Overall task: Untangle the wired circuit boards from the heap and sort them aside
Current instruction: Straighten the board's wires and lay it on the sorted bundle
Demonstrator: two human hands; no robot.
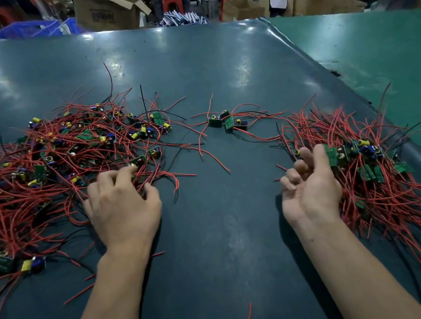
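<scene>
The step in hand looks like drawing another board out; the left hand (123, 211) has its fingers (124, 171) curled into red wires at the near edge of the tangled heap (57, 158), a small green board just beyond the fingertips. The right hand (309, 186) lies palm-up, fingers loosely curled, empty, touching the sorted pile (368, 168) on the worktop (218, 242); next, I judge, the left must lift gently so snagged wires slip free.

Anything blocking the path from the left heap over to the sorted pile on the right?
Mostly bare table between the heap and the sorted pile; only a small cluster of boards with trailing red wires lies farther back.

Bare table (218, 242) lane between heap (58, 163) and sorted pile (375, 175).
</scene>
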